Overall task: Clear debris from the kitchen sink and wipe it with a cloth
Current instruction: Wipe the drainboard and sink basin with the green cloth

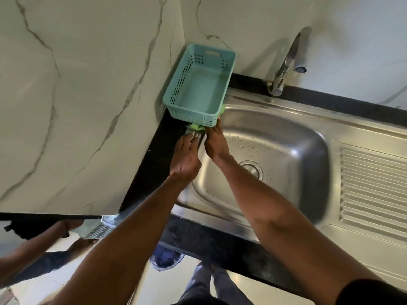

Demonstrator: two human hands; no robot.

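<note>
The steel sink [275, 137] has a wet basin with water drops and a drain [252, 170] at its bottom. A green cloth [197, 127] lies bunched on the sink's far left rim, partly tucked under a teal plastic basket [198, 84]. My right hand [214, 145] reaches to the basket's near corner and pinches the cloth there. My left hand [185, 160] lies beside it on the rim, fingers stretched out flat toward the cloth. The fingertips of both hands are partly hidden by the cloth and basket.
The empty basket stands in the corner against marble wall panels [77, 95]. A chrome faucet [286, 62] rises behind the basin. A ribbed draining board [372, 188] lies to the right. Black countertop [154, 159] borders the sink. Another person's arm [33, 249] shows at lower left.
</note>
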